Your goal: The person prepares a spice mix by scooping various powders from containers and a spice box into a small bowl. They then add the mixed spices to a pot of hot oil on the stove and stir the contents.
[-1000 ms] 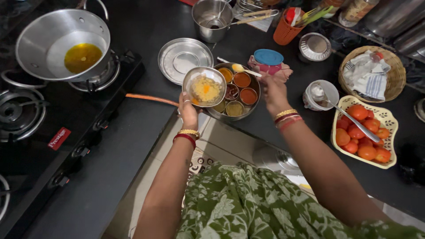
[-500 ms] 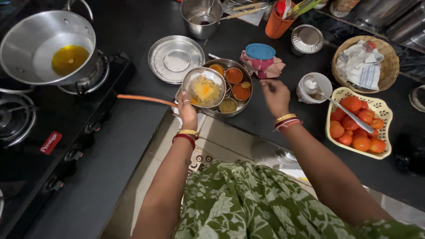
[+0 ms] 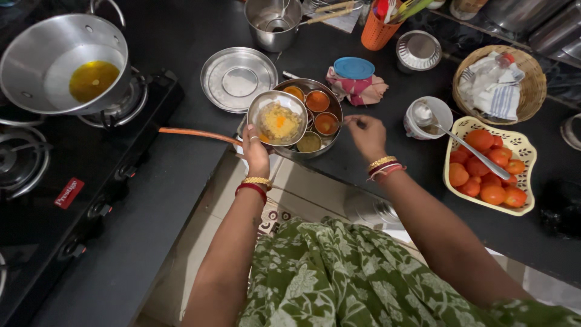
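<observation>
Head view, looking straight down on a dark counter. Left hand (image 3: pixel 255 154) closed on the rim of a small steel bowl (image 3: pixel 277 118), thumb on top and fingers under; bowl kept level, just above the near-left side of a round spice box (image 3: pixel 331 104). Inside the bowl, a pale yellow mixture with an orange spot in the middle. Right hand (image 3: pixel 366 134) half closed at the right edge of the spice box, fingertips pinched on a thin small spoon (image 3: pixel 351 123); spoon end too small to see clearly. Inside the spice box, small round cups with orange, red-brown and green-brown powders.

Behind the spice box, a flat steel lid (image 3: pixel 238 79), bare side up. To the far left, a steel pot (image 3: pixel 57 60) with yellow oil, standing on a black gas stove (image 3: pixel 72 181). An orange hose (image 3: pixel 196 134) lying between stove and left hand. To the right, a white cup (image 3: pixel 431 115) with a long spoon, touching a cream basket of tomatoes (image 3: pixel 489 166). A blue lid (image 3: pixel 354 68) resting on a pink cloth, just beyond the spice box.
</observation>
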